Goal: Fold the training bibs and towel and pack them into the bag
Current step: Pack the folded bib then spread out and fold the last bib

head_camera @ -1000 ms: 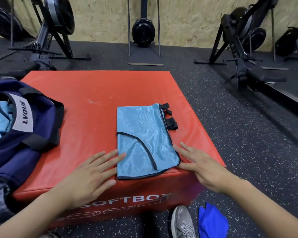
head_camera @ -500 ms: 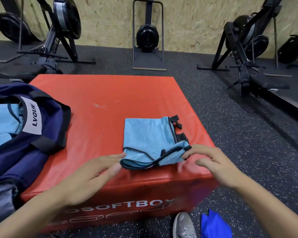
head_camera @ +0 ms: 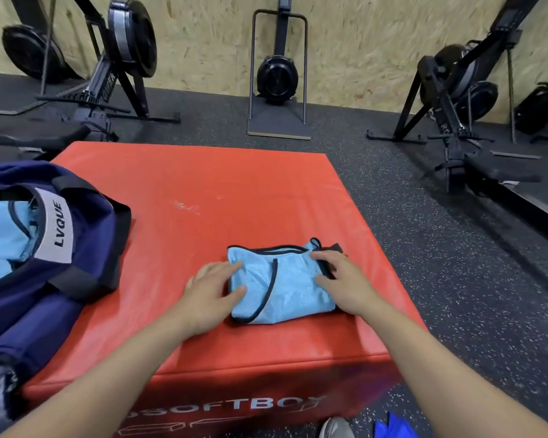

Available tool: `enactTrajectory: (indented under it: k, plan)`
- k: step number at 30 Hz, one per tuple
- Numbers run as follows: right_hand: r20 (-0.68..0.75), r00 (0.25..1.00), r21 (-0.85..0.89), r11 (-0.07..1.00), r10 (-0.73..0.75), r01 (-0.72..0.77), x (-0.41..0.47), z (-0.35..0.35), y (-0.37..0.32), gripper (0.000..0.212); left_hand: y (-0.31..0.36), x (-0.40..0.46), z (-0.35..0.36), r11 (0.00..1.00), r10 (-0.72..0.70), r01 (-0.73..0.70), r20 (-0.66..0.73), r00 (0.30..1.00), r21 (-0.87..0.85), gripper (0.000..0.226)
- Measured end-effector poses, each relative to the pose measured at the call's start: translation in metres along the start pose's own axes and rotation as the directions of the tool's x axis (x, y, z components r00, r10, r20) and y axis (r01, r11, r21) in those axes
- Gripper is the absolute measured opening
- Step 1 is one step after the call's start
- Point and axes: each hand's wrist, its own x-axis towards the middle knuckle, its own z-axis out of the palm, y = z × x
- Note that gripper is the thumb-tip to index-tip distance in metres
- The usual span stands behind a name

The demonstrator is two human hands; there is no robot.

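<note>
Head view, one frame.

Item 1: light-blue mesh training bib [head_camera: 282, 286] with black piping, folded into a compact packet. Lies flat on the top of the red soft plyo box [head_camera: 203, 191], towards its near right part, well apart from the bag. A loop of black edging curves down the packet's face; black strap ends show at its far right corner.

Item 2: left hand [head_camera: 209, 290]. Rests at the bib's left edge, fingers nearly straight and spread, fingertips laid on the cloth, palm on the red surface beside it. Nothing is grasped.

Item 3: right hand [head_camera: 342, 282]. Lies on the bib's right edge, fingers extended and pressing down over the black trim there. Whether the thumb hooks under the fold cannot be told. The bib sits between the two hands, touching both.

Item 4: navy duffel bag [head_camera: 76, 248] with a grey label reading "LVQUE", on the box's left side, mouth open. Light-blue fabric [head_camera: 0, 235] with dark piping is visible inside.

Item 5: surroundings. Box front bears white lettering "SOFTBOX". A grey shoe [head_camera: 336, 429] and a bright blue cloth [head_camera: 393, 428] sit on the speckled black floor [head_camera: 440, 263] below the near edge. Rowing machines [head_camera: 117, 67] stand along the chipboard wall.
</note>
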Motion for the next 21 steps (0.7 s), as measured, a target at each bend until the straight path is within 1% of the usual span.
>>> enactTrajectory:
  k: [2,3,4,5,6,7,8,9,10,12,13,15,16,18,19,21]
  plan:
    - [-0.014,1.0,-0.12,0.993,0.01,-0.011,0.002,0.006,0.003,0.048,-0.004,0.002,0.006,0.985,0.015,-0.012,-0.017,1.0,0.171,0.088]
    - [-0.047,0.999,-0.203,0.979,0.009,-0.018,0.002,0.007,0.002,0.048,-0.002,0.0,0.007,0.97,0.039,-0.026,-0.051,0.998,0.243,0.088]
    - [-0.114,0.993,-0.337,0.941,-0.025,-0.015,0.002,0.008,-0.002,0.048,-0.003,-0.001,0.008,0.953,0.053,-0.026,-0.081,0.995,0.302,0.089]
    - [-0.188,0.977,-0.486,0.874,-0.104,0.0,0.002,0.01,-0.01,0.047,-0.004,-0.001,0.009,0.938,0.064,-0.027,-0.097,0.993,0.345,0.088]
    - [-0.234,0.95,-0.585,0.811,-0.206,0.031,0.003,0.012,-0.019,0.047,-0.005,-0.002,0.01,0.93,0.071,-0.032,-0.093,0.993,0.365,0.087]
    - [-0.239,0.927,-0.626,0.775,-0.29,0.081,0.004,0.017,-0.028,0.048,-0.007,-0.002,0.011,0.928,0.08,-0.043,-0.083,0.993,0.369,0.086]
    - [-0.208,0.92,-0.635,0.761,-0.332,0.131,0.005,0.023,-0.036,0.051,-0.008,-0.003,0.013,0.93,0.086,-0.051,-0.079,0.993,0.364,0.085]
    - [-0.155,0.931,-0.634,0.756,-0.33,0.163,0.006,0.03,-0.039,0.057,-0.009,-0.004,0.014,0.93,0.089,-0.053,-0.083,0.993,0.363,0.084]
    - [-0.092,0.951,-0.63,0.757,-0.296,0.175,0.007,0.037,-0.039,0.065,-0.009,-0.005,0.014,0.927,0.098,-0.055,-0.098,0.99,0.37,0.083]
    - [0.035,0.985,-0.65,0.744,-0.17,0.152,0.008,0.05,-0.027,0.079,-0.009,-0.007,0.009,0.922,0.125,-0.062,-0.141,0.982,0.382,0.081]
    - [0.063,0.991,-0.669,0.732,-0.12,0.131,0.008,0.053,-0.02,0.084,-0.009,-0.009,0.006,0.917,0.138,-0.067,-0.157,0.978,0.394,0.079]
    - [0.045,0.996,-0.659,0.747,-0.075,0.086,0.01,0.054,-0.02,0.09,-0.011,-0.015,-0.002,0.903,0.164,-0.074,-0.179,0.97,0.424,0.076]
    - [0.013,0.997,-0.649,0.758,-0.077,0.067,0.013,0.052,-0.026,0.09,-0.013,-0.018,-0.006,0.899,0.172,-0.078,-0.186,0.967,0.43,0.075]
    - [-0.047,0.988,-0.633,0.77,-0.149,0.086,0.019,0.054,-0.043,0.08,-0.018,-0.026,-0.013,0.899,0.179,-0.084,-0.185,0.966,0.431,0.074]
    - [-0.046,0.982,-0.608,0.785,-0.183,0.118,0.019,0.057,-0.051,0.073,-0.021,-0.029,-0.015,0.897,0.18,-0.084,-0.183,0.967,0.435,0.075]
    - [0.037,0.979,-0.542,0.82,-0.198,0.186,0.015,0.071,-0.057,0.064,-0.028,-0.035,-0.018,0.887,0.187,-0.087,-0.179,0.966,0.453,0.079]
